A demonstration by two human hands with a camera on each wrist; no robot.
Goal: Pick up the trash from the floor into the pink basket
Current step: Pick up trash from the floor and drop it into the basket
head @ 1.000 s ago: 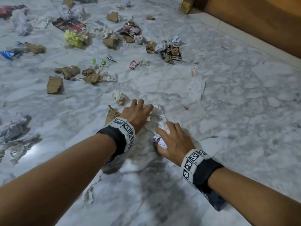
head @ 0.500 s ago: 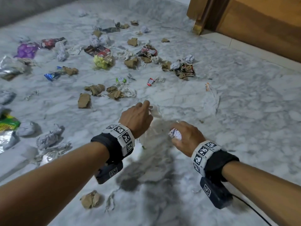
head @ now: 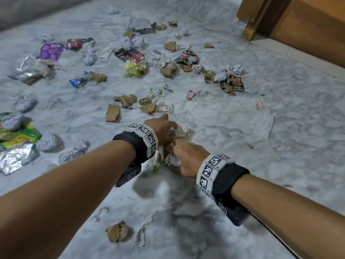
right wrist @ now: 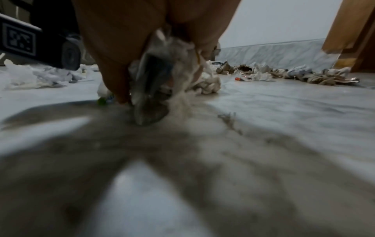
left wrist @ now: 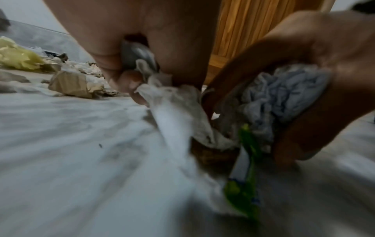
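Both hands meet over one bunch of trash just above the marble floor (head: 242,165). My left hand (head: 164,132) grips white plastic and tissue (left wrist: 174,109), with a white wad (head: 183,128) showing past its fingers. My right hand (head: 186,156) holds a crumpled white paper ball (head: 172,159) (left wrist: 284,99) in its curled fingers. A green and white wrapper (head: 158,166) (left wrist: 241,184) hangs below the bunch. In the right wrist view the right hand's fingers (right wrist: 113,64) pinch grey foil and tissue (right wrist: 162,75) that reach the floor. The pink basket is not in view.
Litter covers the floor ahead: brown paper scraps (head: 113,113), a yellow wad (head: 134,69), foil packets (head: 28,70), a purple wrapper (head: 49,51), paper balls (head: 47,141). A brown crumple (head: 117,231) lies near my left forearm. A wooden door frame (head: 248,19) stands at the far right.
Both hands have come together and lifted slightly with the trash. The green wrapper now hangs below the bunch. The head view has tilted up and shows more of the floor.
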